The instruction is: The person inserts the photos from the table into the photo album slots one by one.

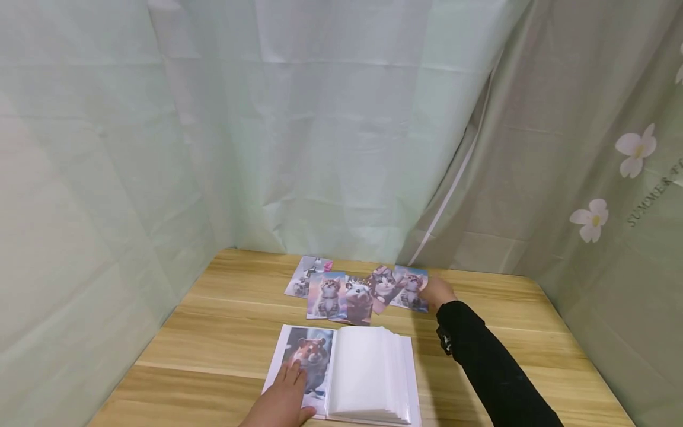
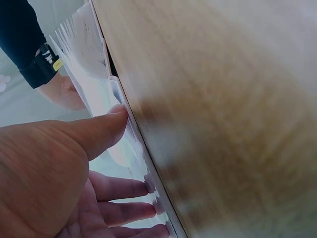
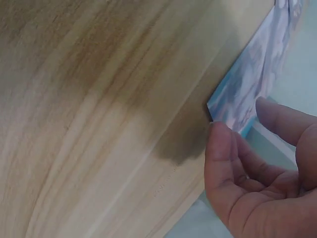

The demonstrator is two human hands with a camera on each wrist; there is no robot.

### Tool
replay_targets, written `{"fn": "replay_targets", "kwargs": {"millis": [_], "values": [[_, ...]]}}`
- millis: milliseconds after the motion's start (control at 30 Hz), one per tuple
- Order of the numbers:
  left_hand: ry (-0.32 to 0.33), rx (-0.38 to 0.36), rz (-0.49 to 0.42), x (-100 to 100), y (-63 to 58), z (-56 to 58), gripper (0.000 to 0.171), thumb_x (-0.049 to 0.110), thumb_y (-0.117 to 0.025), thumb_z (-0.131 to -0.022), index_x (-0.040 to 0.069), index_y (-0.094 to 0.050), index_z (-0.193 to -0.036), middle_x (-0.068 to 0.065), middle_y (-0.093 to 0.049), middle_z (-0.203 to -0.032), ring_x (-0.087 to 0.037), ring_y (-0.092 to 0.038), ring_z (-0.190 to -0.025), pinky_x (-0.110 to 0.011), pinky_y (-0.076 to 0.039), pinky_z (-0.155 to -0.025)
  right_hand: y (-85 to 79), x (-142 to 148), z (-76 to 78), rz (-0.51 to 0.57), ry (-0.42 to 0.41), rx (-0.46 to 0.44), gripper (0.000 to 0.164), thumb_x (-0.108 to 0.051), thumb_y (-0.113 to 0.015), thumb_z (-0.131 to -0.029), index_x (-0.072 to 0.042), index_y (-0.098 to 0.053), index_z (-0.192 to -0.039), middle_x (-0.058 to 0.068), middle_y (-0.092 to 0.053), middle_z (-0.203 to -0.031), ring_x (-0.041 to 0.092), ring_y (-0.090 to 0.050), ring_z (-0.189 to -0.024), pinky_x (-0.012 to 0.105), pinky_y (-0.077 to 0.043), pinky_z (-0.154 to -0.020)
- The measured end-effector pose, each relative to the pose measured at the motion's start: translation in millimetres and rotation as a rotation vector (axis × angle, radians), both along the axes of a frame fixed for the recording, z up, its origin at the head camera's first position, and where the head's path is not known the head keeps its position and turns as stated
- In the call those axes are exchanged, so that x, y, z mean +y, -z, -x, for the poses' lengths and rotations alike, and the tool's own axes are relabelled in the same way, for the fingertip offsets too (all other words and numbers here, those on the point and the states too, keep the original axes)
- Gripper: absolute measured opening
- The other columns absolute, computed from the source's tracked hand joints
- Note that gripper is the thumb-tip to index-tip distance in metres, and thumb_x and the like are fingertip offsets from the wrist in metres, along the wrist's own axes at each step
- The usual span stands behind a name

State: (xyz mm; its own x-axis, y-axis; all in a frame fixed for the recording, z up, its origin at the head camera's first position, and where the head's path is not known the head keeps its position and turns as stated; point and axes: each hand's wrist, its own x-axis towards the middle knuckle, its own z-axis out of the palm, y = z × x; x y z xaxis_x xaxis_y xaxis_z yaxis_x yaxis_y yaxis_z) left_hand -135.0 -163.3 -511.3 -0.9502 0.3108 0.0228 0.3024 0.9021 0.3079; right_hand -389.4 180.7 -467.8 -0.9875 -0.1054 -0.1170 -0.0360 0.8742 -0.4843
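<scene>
A photo album [image 1: 363, 367] lies spread on the table, with a picture of a brown furry animal [image 1: 315, 356] in its left page and blank sleeves on the right. My left hand [image 1: 283, 397] rests on that left page; in the left wrist view its thumb and extended fingers touch the album's edge. At the back right, my right hand [image 1: 440, 292] is at the kitten card [image 1: 409, 289] with the blue border. In the right wrist view, the index fingertip meets the edge of that card [image 3: 242, 94], and the thumb stands apart from the index finger over the card.
Left of that card lie a tilted cat card [image 1: 384, 284], a crowned animal card [image 1: 359, 302], another kitten card [image 1: 326, 296] and a greyish card [image 1: 301, 283], partly overlapping. Curtains [image 1: 331, 130] surround the wooden table [image 1: 213, 332] at the back and sides.
</scene>
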Motion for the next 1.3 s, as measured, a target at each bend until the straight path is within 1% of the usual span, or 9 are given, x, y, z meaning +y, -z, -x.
{"fn": "replay_targets", "kwargs": {"millis": [133, 300, 500, 600, 667, 800, 1067, 1200, 1300], "values": [[0.003, -0.011, -0.009, 0, 0.4, 0.7, 0.070, 0.036, -0.078, -0.083, -0.018, -0.056, -0.123, -0.038, -0.049, -0.136, -0.059, -0.041, -0.129, -0.063, -0.042, -0.101, 3.5, 1, -1.9, 0.022, 0.039, -0.044, 0.041, -0.014, -0.066, -0.087, -0.013, -0.045, -0.053, -0.003, -0.038, -0.044, 0.012, -0.039, -0.038, 0.026, -0.038, -0.049], [0.010, 0.002, -0.002, -1, -0.4, 0.9, 0.070, 0.036, -0.078, -0.083, -0.017, -0.057, -0.123, -0.038, -0.050, -0.135, -0.059, -0.042, -0.128, -0.062, -0.044, -0.099, 5.5, 1, -2.1, 0.008, 0.090, -0.041, 0.039, -0.025, -0.074, -0.087, -0.006, -0.058, -0.058, 0.001, -0.046, -0.048, 0.017, -0.047, -0.045, 0.032, -0.045, -0.059], [0.006, -0.001, 0.000, 0, -1.2, 1.3, 0.069, 0.036, -0.078, -0.083, -0.016, -0.057, -0.123, -0.037, -0.050, -0.135, -0.058, -0.042, -0.129, -0.062, -0.043, -0.100, 9.0, -6, 2.6, -0.009, 0.137, 0.009, 0.039, -0.030, -0.081, -0.080, 0.008, -0.071, -0.084, 0.018, -0.069, -0.078, 0.030, -0.065, -0.070, 0.042, -0.057, -0.071], [0.005, -0.003, -0.003, 0, -1.2, 1.5, 0.069, 0.036, -0.078, -0.083, -0.017, -0.057, -0.123, -0.037, -0.050, -0.135, -0.058, -0.042, -0.129, -0.062, -0.044, -0.099, 11.6, -8, 4.8, -0.047, 0.161, 0.033, 0.045, -0.029, -0.084, -0.077, 0.011, -0.071, -0.091, 0.025, -0.070, -0.092, 0.036, -0.067, -0.082, 0.045, -0.057, -0.076], [0.007, -0.005, -0.004, 0, -0.9, 1.7, 0.069, 0.036, -0.077, -0.083, -0.017, -0.057, -0.123, -0.037, -0.050, -0.135, -0.059, -0.042, -0.129, -0.062, -0.044, -0.099, 13.6, -9, 5.5, -0.066, 0.179, 0.034, 0.047, -0.029, -0.085, -0.075, 0.011, -0.070, -0.092, 0.026, -0.070, -0.094, 0.037, -0.067, -0.084, 0.045, -0.057, -0.076], [0.007, -0.002, -0.002, 0, 0.2, 2.0, 0.070, 0.036, -0.078, -0.083, -0.016, -0.057, -0.123, -0.037, -0.050, -0.135, -0.058, -0.043, -0.128, -0.062, -0.044, -0.099, 16.1, -9, 4.9, -0.063, 0.194, 0.024, 0.042, -0.030, -0.086, -0.074, 0.008, -0.070, -0.084, 0.021, -0.069, -0.087, 0.033, -0.065, -0.077, 0.042, -0.057, -0.071], [0.002, 0.015, 0.011, -1, 2.8, 2.2, 0.070, 0.037, -0.078, -0.083, -0.016, -0.057, -0.123, -0.037, -0.051, -0.135, -0.058, -0.043, -0.128, -0.061, -0.044, -0.099, 16.3, -2, 4.1, 0.014, 0.192, 0.006, 0.038, -0.029, -0.087, -0.073, -0.001, -0.062, -0.067, 0.010, -0.061, -0.068, 0.022, -0.058, -0.062, 0.032, -0.051, -0.060], [0.006, 0.027, 0.010, -1, 3.1, 1.9, 0.070, 0.037, -0.077, -0.083, -0.017, -0.057, -0.123, -0.036, -0.051, -0.135, -0.057, -0.043, -0.129, -0.061, -0.044, -0.100, 20.2, 3, 6.2, 0.110, 0.185, -0.011, 0.036, -0.022, -0.086, -0.074, -0.005, -0.059, -0.058, 0.004, -0.056, -0.052, 0.015, -0.053, -0.046, 0.026, -0.044, -0.052], [0.012, 0.032, 0.010, 0, 4.0, 1.5, 0.069, 0.037, -0.078, -0.083, -0.016, -0.057, -0.122, -0.036, -0.052, -0.134, -0.057, -0.044, -0.128, -0.060, -0.044, -0.100, 25.1, 7, 7.8, 0.231, 0.215, -0.054, 0.034, -0.015, -0.086, -0.074, -0.007, -0.057, -0.057, 0.001, -0.052, -0.046, 0.011, -0.051, -0.040, 0.024, -0.043, -0.047]]}}
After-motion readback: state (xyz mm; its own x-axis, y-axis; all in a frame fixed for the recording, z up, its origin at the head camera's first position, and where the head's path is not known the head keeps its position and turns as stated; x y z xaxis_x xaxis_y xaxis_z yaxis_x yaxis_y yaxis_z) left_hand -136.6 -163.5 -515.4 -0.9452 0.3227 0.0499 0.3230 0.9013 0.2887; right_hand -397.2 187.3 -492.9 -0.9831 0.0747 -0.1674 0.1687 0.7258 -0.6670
